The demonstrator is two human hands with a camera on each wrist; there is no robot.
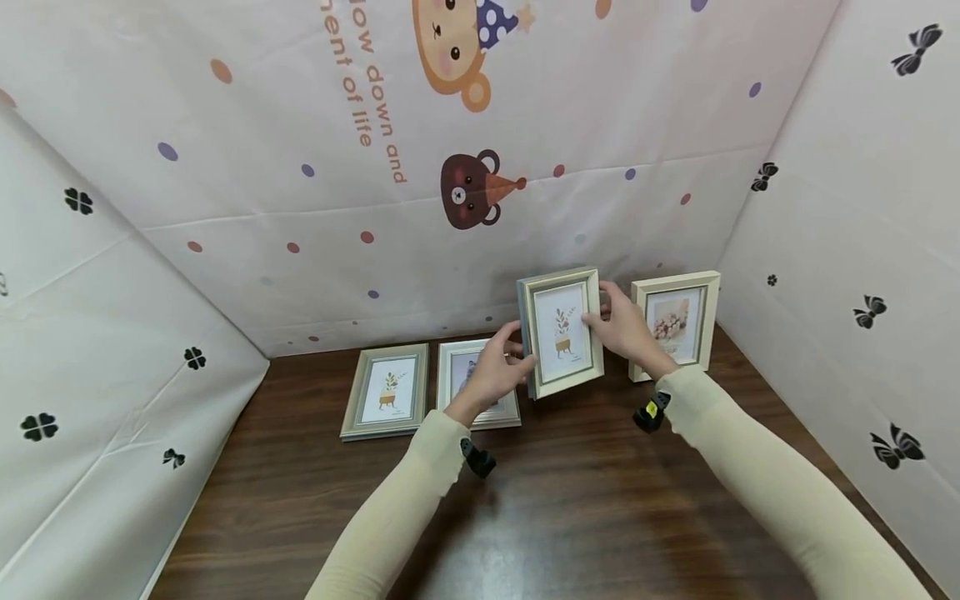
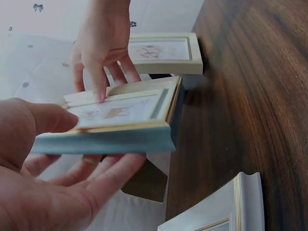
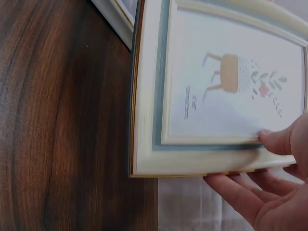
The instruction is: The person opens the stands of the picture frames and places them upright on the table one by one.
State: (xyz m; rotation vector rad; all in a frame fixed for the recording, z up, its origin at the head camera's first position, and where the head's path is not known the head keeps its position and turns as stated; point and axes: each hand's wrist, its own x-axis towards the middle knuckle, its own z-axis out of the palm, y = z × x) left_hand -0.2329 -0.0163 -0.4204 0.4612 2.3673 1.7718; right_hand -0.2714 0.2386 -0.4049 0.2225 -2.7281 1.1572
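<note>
Bkgd cloth — reads "low down and" & "ment of life"

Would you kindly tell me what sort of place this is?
Probably a makeshift tabletop booth, perhaps set up for filming: creased, printed sheets wall in a dark wood-grain table, with picture frames towards its back.
</note>
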